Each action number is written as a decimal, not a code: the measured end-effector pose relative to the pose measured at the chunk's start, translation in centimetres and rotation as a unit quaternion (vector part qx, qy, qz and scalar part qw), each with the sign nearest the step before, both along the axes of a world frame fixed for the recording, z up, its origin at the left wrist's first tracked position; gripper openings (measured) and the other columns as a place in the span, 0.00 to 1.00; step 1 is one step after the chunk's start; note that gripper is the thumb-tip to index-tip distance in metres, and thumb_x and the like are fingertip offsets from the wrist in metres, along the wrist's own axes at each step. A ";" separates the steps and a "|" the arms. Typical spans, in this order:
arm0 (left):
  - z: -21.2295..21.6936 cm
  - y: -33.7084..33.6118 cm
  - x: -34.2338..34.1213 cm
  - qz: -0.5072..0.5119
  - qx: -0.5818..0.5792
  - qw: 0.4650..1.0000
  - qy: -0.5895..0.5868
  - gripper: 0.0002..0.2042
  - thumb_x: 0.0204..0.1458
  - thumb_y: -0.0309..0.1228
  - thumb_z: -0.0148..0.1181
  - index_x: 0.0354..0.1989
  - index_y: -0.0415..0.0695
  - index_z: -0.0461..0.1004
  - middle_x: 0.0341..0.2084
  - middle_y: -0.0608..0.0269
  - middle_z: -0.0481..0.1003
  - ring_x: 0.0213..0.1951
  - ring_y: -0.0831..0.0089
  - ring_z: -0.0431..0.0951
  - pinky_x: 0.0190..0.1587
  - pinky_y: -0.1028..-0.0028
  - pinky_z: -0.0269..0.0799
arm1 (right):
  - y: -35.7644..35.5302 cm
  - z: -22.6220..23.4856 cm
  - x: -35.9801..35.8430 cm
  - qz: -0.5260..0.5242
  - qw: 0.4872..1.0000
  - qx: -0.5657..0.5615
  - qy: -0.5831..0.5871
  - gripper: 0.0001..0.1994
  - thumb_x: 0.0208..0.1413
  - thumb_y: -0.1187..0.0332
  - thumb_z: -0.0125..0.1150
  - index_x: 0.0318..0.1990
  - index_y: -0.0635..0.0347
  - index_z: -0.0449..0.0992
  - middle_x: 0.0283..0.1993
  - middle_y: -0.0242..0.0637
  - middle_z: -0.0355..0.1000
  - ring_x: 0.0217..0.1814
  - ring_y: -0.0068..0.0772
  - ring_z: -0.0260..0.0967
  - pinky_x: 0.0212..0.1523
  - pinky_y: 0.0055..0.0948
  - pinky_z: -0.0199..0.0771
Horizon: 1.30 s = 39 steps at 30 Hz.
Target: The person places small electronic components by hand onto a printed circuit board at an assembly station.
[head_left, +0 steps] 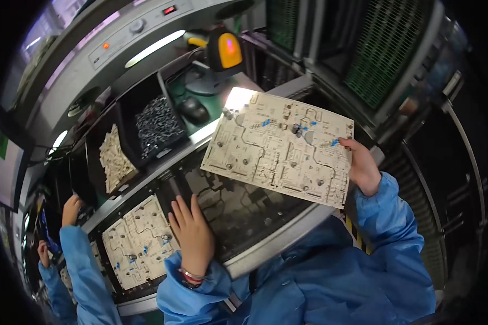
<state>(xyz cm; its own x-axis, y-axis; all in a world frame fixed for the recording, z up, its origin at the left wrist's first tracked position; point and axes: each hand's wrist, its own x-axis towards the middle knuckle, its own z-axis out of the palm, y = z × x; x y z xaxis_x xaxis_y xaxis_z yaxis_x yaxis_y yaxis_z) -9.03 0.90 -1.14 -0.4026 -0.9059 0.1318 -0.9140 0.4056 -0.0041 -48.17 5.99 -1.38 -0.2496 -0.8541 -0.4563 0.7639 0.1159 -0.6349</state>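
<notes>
My right hand (363,167) grips a cream circuit board (279,146) by its right edge, thumb on the top face. The board is tilted and raised above the line, with blue, grey and black parts on it. My left hand (192,230) lies flat with fingers stretched out, holding nothing. It rests by the edge of a dark carrier tray (238,216), which the raised board partly covers. Left of that hand a second circuit board (138,244) sits in another carrier, bearing similar blue and dark parts.
Behind the line stand a bin of dark small parts (160,127) and a bin of cream connectors (114,160). A yellow and black barcode scanner (225,51) stands beside a black mouse (193,110). Green racks (385,51) rise at back right. Co-workers' blue sleeves (87,271) reach in at left.
</notes>
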 end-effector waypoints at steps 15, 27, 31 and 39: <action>2.4 0.4 -2.8 -0.113 0.281 0.866 0.397 0.31 0.50 0.20 0.55 0.64 0.38 0.53 0.60 0.48 0.59 0.63 0.57 0.56 0.64 0.67 0.48 | 0.3 -0.9 0.7 -0.021 0.997 -0.042 -0.068 0.19 0.58 0.70 0.46 0.55 0.72 0.63 0.52 0.50 0.70 0.53 0.44 0.70 0.56 0.40 0.69; 4.4 1.3 -2.0 -0.038 0.575 0.296 0.762 0.49 0.38 0.11 0.54 0.69 0.45 0.33 0.65 0.59 0.48 0.65 0.68 0.50 0.65 0.70 0.46 | 5.2 -0.3 6.2 0.285 0.912 -0.121 0.270 0.27 0.59 0.62 0.45 0.63 0.70 0.55 0.63 0.47 0.59 0.63 0.38 0.60 0.63 0.38 0.60; 3.9 -0.9 0.3 -0.071 0.606 0.354 0.709 0.46 0.36 0.14 0.54 0.69 0.41 0.41 0.65 0.57 0.51 0.65 0.71 0.52 0.64 0.73 0.46 | -0.3 0.5 3.1 0.123 0.970 -0.174 0.114 0.26 0.65 0.57 0.37 0.62 0.68 0.55 0.62 0.43 0.60 0.61 0.35 0.62 0.61 0.34 0.62; 2.5 -4.1 3.6 -0.077 0.560 0.373 0.736 0.33 0.53 0.32 0.47 0.67 0.37 0.44 0.64 0.50 0.54 0.64 0.62 0.57 0.65 0.67 0.48 | -3.4 -1.7 0.9 0.141 0.962 -0.159 0.169 0.22 0.58 0.73 0.48 0.60 0.74 0.59 0.58 0.48 0.65 0.58 0.34 0.66 0.60 0.28 0.63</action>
